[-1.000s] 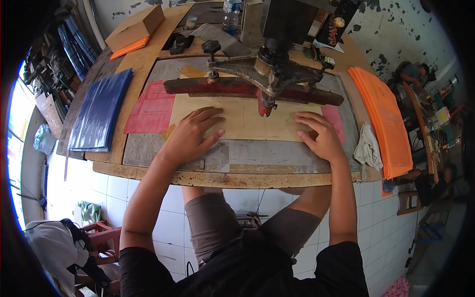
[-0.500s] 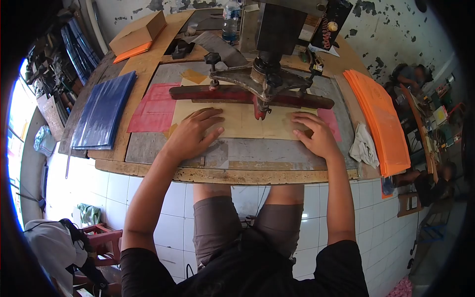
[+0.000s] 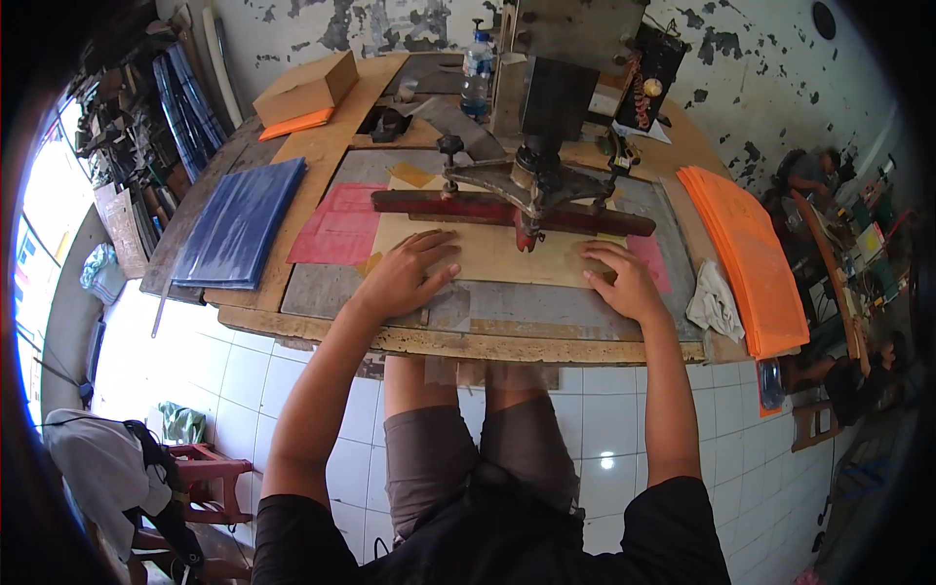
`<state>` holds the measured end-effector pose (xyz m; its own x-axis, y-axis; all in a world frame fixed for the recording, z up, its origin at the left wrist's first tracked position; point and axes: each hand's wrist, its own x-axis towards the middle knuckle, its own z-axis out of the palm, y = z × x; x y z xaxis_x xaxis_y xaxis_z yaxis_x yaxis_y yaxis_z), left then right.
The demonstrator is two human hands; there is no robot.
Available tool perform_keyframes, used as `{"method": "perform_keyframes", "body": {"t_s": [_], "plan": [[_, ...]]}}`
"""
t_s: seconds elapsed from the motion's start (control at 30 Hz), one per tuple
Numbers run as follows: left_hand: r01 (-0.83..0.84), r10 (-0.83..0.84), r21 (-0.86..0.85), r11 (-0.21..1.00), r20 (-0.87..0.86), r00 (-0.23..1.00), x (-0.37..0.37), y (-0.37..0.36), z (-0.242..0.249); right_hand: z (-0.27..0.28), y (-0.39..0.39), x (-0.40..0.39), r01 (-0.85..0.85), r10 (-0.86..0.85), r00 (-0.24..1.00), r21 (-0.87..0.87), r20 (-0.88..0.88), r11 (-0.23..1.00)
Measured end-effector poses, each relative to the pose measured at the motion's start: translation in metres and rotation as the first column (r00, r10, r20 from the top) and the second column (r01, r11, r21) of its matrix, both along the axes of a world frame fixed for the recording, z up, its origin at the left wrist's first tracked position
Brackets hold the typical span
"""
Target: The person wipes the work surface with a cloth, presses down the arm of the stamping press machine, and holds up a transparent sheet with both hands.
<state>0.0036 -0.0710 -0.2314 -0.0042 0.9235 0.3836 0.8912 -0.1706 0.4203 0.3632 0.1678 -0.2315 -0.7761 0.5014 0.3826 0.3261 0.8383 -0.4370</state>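
"Grip state?"

"My left grip: loose, laid on the left end of the yellow sheet. My right grip: relaxed, nothing clasped, at its right end."

"Sheet location?"

"Flat on the grey board on my table, partly under the press bar; pink sheet showing left."

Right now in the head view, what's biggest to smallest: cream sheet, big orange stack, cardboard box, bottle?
1. Cream sheet and big orange stack: too close to rank, sheet partly covered
2. Cardboard box
3. Bottle
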Motion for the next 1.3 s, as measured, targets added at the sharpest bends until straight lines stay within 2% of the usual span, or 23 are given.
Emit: {"method": "perform_keyframes", "body": {"t_s": [0.17, 0.3, 0.37, 0.47, 0.57, 0.67, 0.77, 0.9, 1.07, 1.3], "plan": [[-0.074, 0.074, -0.008, 0.997, 0.105, 0.992, -0.003, -0.015, 0.004, -0.002, 0.000, 0.003, -0.016, 0.015, 1.000, -0.007, -0.019, 1.000], [-0.182, 0.178, 0.063, 0.981, 0.057, 0.982, 0.012, -0.056, 0.004, -0.001, -0.014, 0.011, -0.018, 0.018, 1.000, 0.048, -0.003, 0.999], [-0.267, 0.266, 0.083, 0.960, 0.023, 0.964, 0.022, -0.082, -0.002, 0.004, -0.027, 0.019, 0.030, -0.030, 1.000, 0.002, -0.007, 1.000], [-0.365, 0.377, 0.194, 0.910, -0.028, 0.926, 0.032, -0.113, -0.026, 0.002, -0.042, 0.033, 0.076, -0.076, 0.996, 0.001, -0.037, 0.997], [-0.506, 0.544, 0.289, 0.812, -0.065, 0.836, 0.050, -0.137, -0.075, 0.000, -0.049, 0.038, 0.123, -0.121, 0.991, 0.018, -0.064, 0.992], [-0.614, 0.662, 0.377, 0.694, 0.003, 0.750, 0.063, -0.138, -0.129, 0.000, -0.055, 0.035, 0.183, -0.177, 0.978, 0.053, -0.112, 0.982], [-0.633, 0.717, 0.553, 0.542, 0.088, 0.691, 0.062, -0.115, -0.165, -0.001, -0.052, 0.035, 0.195, -0.186, 0.963, 0.027, -0.195, 0.981], [-0.551, 0.686, 0.709, 0.441, 0.129, 0.716, 0.049, -0.095, -0.178, -0.001, -0.053, 0.038, 0.215, -0.212, 0.941, -0.015, -0.264, 0.976], [-0.505, 0.696, 0.702, 0.501, 0.019, 0.718, 0.044, -0.105, -0.176, -0.002, -0.055, 0.042, 0.240, -0.212, 0.911, 0.035, -0.354, 0.970], [-0.510, 0.707, 0.704, 0.494, 0.016, 0.707, 0.044, -0.104, -0.178, -0.004, -0.058, 0.047, 0.341, -0.210, 0.852, 0.204, -0.480, 0.918]]}}
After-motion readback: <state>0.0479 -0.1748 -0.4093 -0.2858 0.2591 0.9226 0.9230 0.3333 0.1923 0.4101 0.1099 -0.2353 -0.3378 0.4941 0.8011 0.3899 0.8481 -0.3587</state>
